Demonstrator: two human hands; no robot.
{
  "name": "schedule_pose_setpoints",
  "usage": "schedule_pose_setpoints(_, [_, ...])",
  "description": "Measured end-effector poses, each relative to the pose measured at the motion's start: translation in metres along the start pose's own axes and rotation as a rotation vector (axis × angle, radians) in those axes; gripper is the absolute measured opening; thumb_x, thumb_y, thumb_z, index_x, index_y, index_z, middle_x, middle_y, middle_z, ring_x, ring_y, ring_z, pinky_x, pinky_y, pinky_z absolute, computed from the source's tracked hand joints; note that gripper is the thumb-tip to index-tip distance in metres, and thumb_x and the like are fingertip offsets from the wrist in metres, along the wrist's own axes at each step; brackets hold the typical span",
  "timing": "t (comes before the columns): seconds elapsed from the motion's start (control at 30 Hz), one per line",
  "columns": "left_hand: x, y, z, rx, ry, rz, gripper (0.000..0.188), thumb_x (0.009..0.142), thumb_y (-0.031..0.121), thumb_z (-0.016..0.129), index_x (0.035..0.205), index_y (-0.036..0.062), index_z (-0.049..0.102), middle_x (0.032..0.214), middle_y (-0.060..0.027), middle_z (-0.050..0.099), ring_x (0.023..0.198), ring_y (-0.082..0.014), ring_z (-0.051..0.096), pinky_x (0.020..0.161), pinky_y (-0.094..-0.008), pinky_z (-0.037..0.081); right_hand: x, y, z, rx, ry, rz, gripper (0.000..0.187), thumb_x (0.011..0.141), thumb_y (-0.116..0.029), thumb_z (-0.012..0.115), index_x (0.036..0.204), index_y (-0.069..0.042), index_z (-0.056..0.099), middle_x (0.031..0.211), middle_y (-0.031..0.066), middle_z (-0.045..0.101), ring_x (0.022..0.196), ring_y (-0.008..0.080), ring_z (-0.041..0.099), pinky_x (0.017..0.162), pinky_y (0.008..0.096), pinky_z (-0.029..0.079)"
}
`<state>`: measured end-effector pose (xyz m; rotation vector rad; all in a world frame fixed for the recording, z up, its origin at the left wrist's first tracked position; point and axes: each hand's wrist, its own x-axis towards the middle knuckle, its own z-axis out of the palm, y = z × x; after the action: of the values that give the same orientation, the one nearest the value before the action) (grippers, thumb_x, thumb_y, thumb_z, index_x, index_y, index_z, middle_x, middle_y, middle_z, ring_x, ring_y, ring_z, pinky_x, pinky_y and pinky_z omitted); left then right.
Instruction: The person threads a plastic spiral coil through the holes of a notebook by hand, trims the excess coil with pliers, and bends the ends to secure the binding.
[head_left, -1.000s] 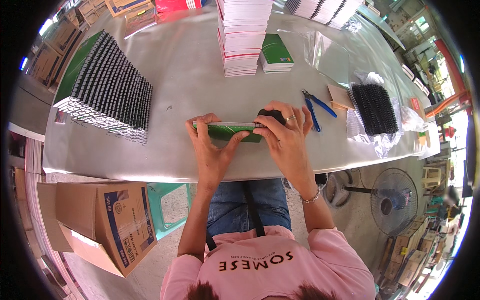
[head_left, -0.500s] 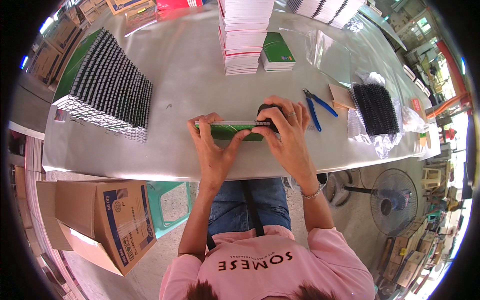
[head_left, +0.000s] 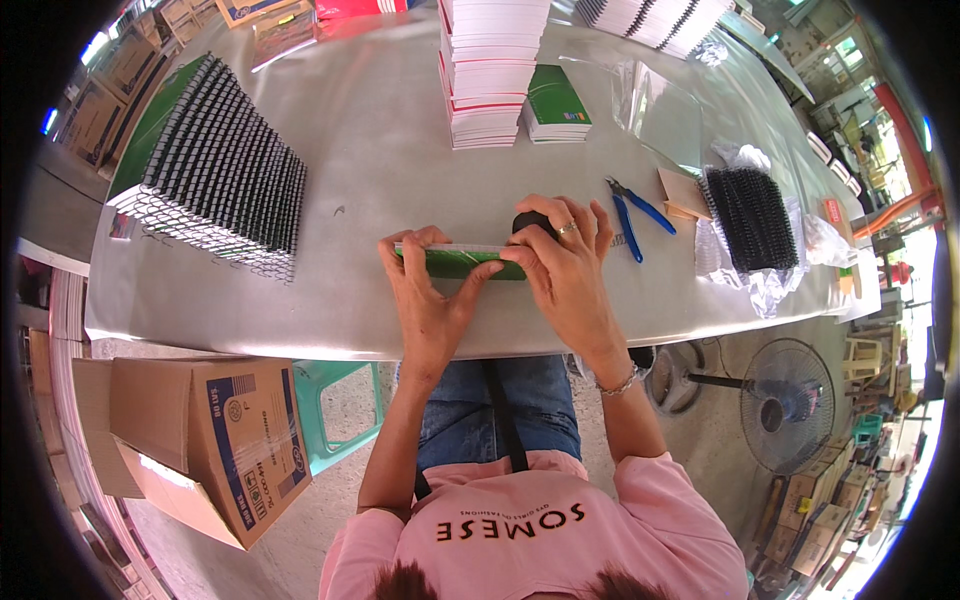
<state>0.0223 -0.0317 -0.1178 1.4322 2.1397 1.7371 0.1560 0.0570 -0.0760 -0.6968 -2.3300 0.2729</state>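
Note:
A green-covered notebook (head_left: 462, 264) stands on its long edge near the front of the table, its row of punched holes facing up. My left hand (head_left: 428, 290) grips its left end between thumb and fingers. At the right end my right hand (head_left: 570, 270) is closed, thumb against the cover, fingers curled over the top edge. Something dark and rounded (head_left: 533, 222) shows by the right fingertips; its kind is unclear. Blue-handled nippers (head_left: 632, 215) lie right of that hand. A bundle of black spiral coils (head_left: 750, 218) rests on crumpled plastic farther right.
Spiral-bound green notebooks (head_left: 225, 165) are stacked at the left. A tall pile of unbound books (head_left: 492, 75) stands at the back middle, beside a short green pile (head_left: 557, 105). A cardboard box (head_left: 215, 440), a green stool (head_left: 340, 420) and a fan (head_left: 787, 405) stand beyond the front edge.
My right hand has turned slightly at the notebook's right end. The black coil seen there earlier is now covered by the fingers, and the dark rounded thing shows more. My left hand stays nearly still.

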Motion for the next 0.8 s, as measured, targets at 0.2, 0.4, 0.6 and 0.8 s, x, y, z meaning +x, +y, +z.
schedule_pose_setpoints(0.2, [0.0, 0.004, 0.001, -0.011, 0.006, -0.024, 0.053, 0.074, 0.016, 0.086, 0.109, 0.0011, 0.049, 0.105, -0.0119, 0.045, 0.101, -0.0284, 0.045, 0.087, -0.0409, 0.04, -0.003, 0.004, -0.001, 0.042, -0.002, 0.036, 0.014, 0.083, -0.016, 0.072, 0.093, -0.013, 0.063, 0.117, -0.0001, 0.056, 0.116, 0.0249, 0.051, 0.109, 0.0573, 0.019])
schedule_pose_setpoints(0.4, [-0.001, 0.001, 0.0, 0.005, 0.001, -0.013, 0.053, 0.074, 0.017, 0.086, 0.107, 0.0012, 0.049, 0.105, -0.0123, 0.046, 0.102, -0.0288, 0.045, 0.087, -0.0412, 0.04, 0.001, 0.001, -0.007, 0.101, 0.005, 0.035, 0.008, 0.085, -0.013, 0.069, 0.092, -0.013, 0.063, 0.116, 0.0003, 0.057, 0.114, 0.0248, 0.052, 0.109, 0.057, 0.02])
schedule_pose_setpoints(0.6, [-0.001, 0.003, -0.001, -0.009, -0.013, -0.011, 0.053, 0.074, 0.016, 0.086, 0.108, 0.0018, 0.049, 0.105, -0.0123, 0.047, 0.103, -0.0298, 0.045, 0.088, -0.0421, 0.041, 0.001, 0.003, -0.007, -0.017, -0.04, -0.02, 0.012, 0.084, -0.014, 0.071, 0.093, -0.013, 0.063, 0.116, 0.0005, 0.057, 0.113, 0.0236, 0.052, 0.11, 0.0562, 0.02])
schedule_pose_setpoints(0.8, [-0.002, 0.004, 0.0, -0.012, -0.01, -0.013, 0.053, 0.075, 0.016, 0.085, 0.11, 0.0021, 0.049, 0.104, -0.0122, 0.047, 0.104, -0.0306, 0.045, 0.088, -0.0424, 0.041, -0.005, 0.004, -0.008, 0.023, -0.084, 0.047, 0.015, 0.085, -0.015, 0.071, 0.097, -0.013, 0.064, 0.117, -0.0003, 0.057, 0.115, 0.0248, 0.052, 0.11, 0.0568, 0.019])
